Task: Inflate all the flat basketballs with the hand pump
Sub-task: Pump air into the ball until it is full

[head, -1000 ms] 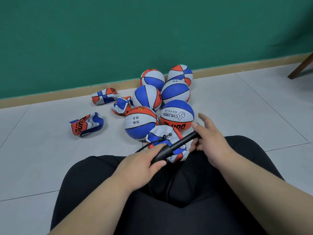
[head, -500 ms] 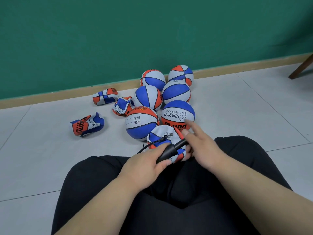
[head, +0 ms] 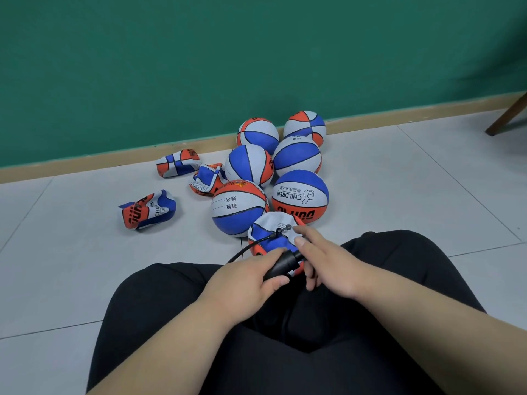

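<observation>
Grey floor tiles (head: 399, 195) meet a wooden skirting board (head: 85, 166) under a green wall (head: 199, 67). A chair leg (head: 506, 115) shows at the far right.

Six inflated balls (head: 248, 166) sit clustered against the skirting, touching one another. Three flat balls lie to their left: one (head: 176, 163) by the skirting, one (head: 206, 179) against the cluster, one (head: 147, 209) nearer and apart.

A person sits with black trousers (head: 171, 309) filling the near view. Between the knees, touching the nearest inflated balls, rests a half-collapsed ball (head: 265, 233). A black hose (head: 248, 248) curves over it to a fitting on its top.

The left hand (head: 242, 280) grips the pump (head: 281, 265), fingers and thumb clamped round its barrel. The right hand (head: 325, 260) covers the pump's right end; its lower fingers (head: 310, 277) curl round that end, while two upper digits lie straight and apart, pointing towards the fitting. The handle is hidden under the palm.
</observation>
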